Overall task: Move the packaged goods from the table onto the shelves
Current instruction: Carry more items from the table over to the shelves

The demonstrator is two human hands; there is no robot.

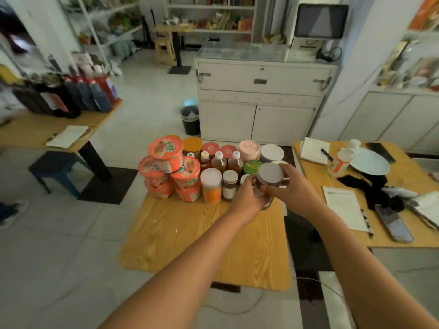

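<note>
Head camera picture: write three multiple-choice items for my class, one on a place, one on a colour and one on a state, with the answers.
1. Where do the stacked noodle bowls stand among the goods on the table?
A. at the left end
B. at the right end
C. in the middle

2. What colour is the lid of the jar being handled?
A. green
B. grey
C. red

3. How is that jar just now?
A. lying untouched on its side
B. standing on a shelf
C. gripped by both hands

Answers:
1 A: the bowls are piled to the left of everything else on the table.
2 B: its flat round top shows grey.
3 C: the left hand and the right hand both curl round it, and it is upright.
</note>
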